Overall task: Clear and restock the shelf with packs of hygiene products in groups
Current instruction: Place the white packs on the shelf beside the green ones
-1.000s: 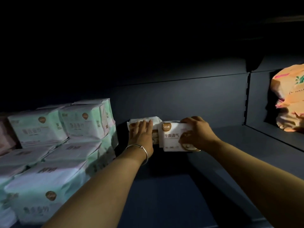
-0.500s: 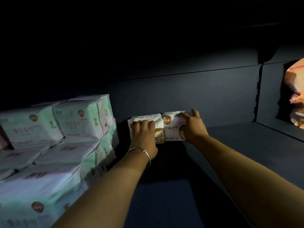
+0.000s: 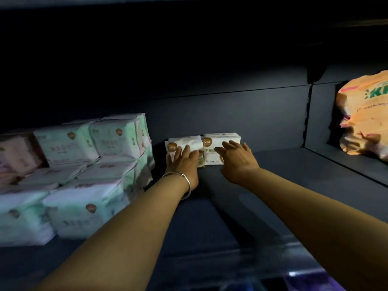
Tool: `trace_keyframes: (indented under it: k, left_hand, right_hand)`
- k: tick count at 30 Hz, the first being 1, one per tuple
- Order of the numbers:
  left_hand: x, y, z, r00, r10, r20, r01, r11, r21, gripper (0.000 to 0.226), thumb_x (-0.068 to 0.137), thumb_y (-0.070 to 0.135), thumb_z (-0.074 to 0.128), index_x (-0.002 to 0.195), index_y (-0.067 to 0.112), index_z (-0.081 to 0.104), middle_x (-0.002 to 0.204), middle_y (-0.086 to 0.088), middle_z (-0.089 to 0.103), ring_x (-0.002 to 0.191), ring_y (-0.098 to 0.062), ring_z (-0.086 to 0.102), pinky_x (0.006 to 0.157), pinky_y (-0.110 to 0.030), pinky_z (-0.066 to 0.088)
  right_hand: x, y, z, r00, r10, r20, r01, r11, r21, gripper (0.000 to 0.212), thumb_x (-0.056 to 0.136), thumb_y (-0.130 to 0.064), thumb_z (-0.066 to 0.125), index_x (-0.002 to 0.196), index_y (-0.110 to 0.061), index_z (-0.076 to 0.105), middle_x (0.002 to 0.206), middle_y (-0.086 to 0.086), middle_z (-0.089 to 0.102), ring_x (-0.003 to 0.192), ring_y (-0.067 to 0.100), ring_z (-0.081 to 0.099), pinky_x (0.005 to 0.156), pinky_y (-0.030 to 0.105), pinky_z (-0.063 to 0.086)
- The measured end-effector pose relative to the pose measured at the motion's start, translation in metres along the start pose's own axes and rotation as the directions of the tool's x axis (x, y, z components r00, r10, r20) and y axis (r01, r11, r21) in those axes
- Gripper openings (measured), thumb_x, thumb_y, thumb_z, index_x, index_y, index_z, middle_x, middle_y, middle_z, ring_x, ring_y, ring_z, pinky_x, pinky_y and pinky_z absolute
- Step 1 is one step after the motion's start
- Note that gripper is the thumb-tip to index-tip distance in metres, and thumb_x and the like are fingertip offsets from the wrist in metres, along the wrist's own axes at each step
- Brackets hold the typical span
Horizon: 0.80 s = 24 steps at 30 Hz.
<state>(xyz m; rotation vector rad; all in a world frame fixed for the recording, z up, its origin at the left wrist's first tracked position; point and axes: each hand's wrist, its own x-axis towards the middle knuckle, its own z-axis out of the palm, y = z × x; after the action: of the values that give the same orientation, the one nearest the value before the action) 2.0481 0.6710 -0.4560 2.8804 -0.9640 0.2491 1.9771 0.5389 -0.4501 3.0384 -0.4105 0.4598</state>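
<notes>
Pressing two white packs [image 3: 202, 149] toward shelf [image 3: 273, 164] back, likely squaring the row: left hand [image 3: 183, 162] fingers flat and together, right hand [image 3: 237, 158] fingers spread; packs under fingertips.

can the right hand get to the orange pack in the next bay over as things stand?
Probably, with a sideways reach. The right hand lies flat on the right white pack, holding nothing. The orange pack sits beyond the upright divider, and the shelf between looks bare; the hand must pass in front of the divider.
</notes>
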Motion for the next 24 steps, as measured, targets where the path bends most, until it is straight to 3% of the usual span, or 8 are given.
trace_keyframes:
  k: [2, 7, 10, 14, 17, 19, 24]
  left_hand:
    - [-0.026, 0.005, -0.007, 0.999, 0.029, -0.013, -0.029, 1.000, 0.006, 0.066, 0.092, 0.022, 0.049, 0.149, 0.024, 0.015, 0.158, -0.002, 0.006, 0.146, -0.025, 0.005, 0.119, -0.045, 0.003]
    - [-0.106, 0.016, -0.023, 0.983, 0.074, -0.166, -0.077, 0.997, -0.008, 0.053, 0.091, 0.034, 0.053, 0.138, 0.015, 0.039, 0.143, -0.008, 0.039, 0.131, -0.028, 0.035, 0.111, -0.039, 0.027]
    - [-0.156, 0.027, -0.024, 0.963, 0.097, -0.253, -0.112, 0.993, -0.044, 0.051, 0.091, 0.034, 0.053, 0.136, 0.013, 0.041, 0.137, -0.010, 0.042, 0.127, -0.029, 0.036, 0.108, -0.037, 0.029]
    - [-0.226, 0.049, -0.006, 0.936, 0.102, -0.337, -0.144, 0.984, -0.102, 0.046, 0.091, 0.031, 0.053, 0.133, 0.015, 0.043, 0.136, -0.007, 0.041, 0.128, -0.026, 0.033, 0.104, -0.035, 0.027]
    - [-0.276, 0.065, 0.026, 0.939, 0.153, -0.307, -0.192, 0.976, -0.101, 0.043, 0.090, 0.029, 0.054, 0.130, 0.016, 0.045, 0.133, -0.006, 0.042, 0.125, -0.026, 0.036, 0.099, -0.037, 0.027]
    - [-0.303, 0.073, 0.055, 0.950, 0.199, -0.240, -0.225, 0.971, -0.084, 0.042, 0.089, 0.030, 0.056, 0.129, 0.017, 0.047, 0.130, -0.004, 0.044, 0.121, -0.025, 0.038, 0.097, -0.035, 0.027]
    - [-0.341, 0.084, 0.136, 0.967, 0.237, 0.089, -0.233, 0.971, -0.050, 0.052, 0.090, 0.040, 0.055, 0.136, 0.023, 0.037, 0.132, 0.001, 0.039, 0.124, -0.021, 0.035, 0.101, -0.035, 0.025]
  right_hand:
    - [-0.026, -0.006, -0.010, 1.000, 0.005, 0.004, -0.005, 0.999, 0.035, 0.061, 0.092, -0.021, 0.051, 0.147, -0.021, 0.027, 0.156, 0.005, 0.021, 0.146, 0.023, 0.011, 0.118, 0.041, 0.007]
    - [-0.108, -0.016, -0.028, 0.992, -0.053, -0.112, 0.062, 0.995, 0.075, 0.053, 0.082, -0.018, 0.058, 0.135, -0.019, 0.047, 0.140, 0.004, 0.045, 0.133, 0.026, 0.034, 0.110, 0.035, 0.027]
    - [-0.166, -0.022, -0.033, 0.978, -0.099, -0.185, 0.121, 0.986, 0.116, 0.052, 0.083, -0.021, 0.058, 0.134, -0.015, 0.050, 0.144, 0.006, 0.041, 0.135, 0.025, 0.033, 0.111, 0.034, 0.024]
    - [-0.248, -0.023, -0.022, 0.981, -0.110, -0.161, 0.140, 0.973, 0.186, 0.053, 0.083, -0.018, 0.063, 0.134, -0.009, 0.050, 0.152, 0.011, 0.032, 0.140, 0.028, 0.027, 0.110, 0.037, 0.024]
    - [-0.305, -0.019, 0.011, 0.983, -0.111, -0.149, 0.144, 0.962, 0.230, 0.042, 0.080, -0.011, 0.063, 0.122, -0.006, 0.060, 0.142, 0.017, 0.045, 0.127, 0.037, 0.042, 0.101, 0.045, 0.038]
    - [-0.337, -0.017, 0.034, 0.995, -0.090, -0.049, 0.099, 0.968, 0.232, 0.044, 0.080, -0.010, 0.062, 0.124, -0.007, 0.058, 0.139, 0.014, 0.049, 0.123, 0.035, 0.044, 0.098, 0.043, 0.041]
    - [-0.392, -0.009, 0.095, 0.968, -0.118, 0.221, 0.072, 0.976, 0.206, 0.050, 0.084, -0.017, 0.058, 0.132, -0.012, 0.047, 0.134, 0.007, 0.049, 0.120, 0.029, 0.041, 0.098, 0.036, 0.037]
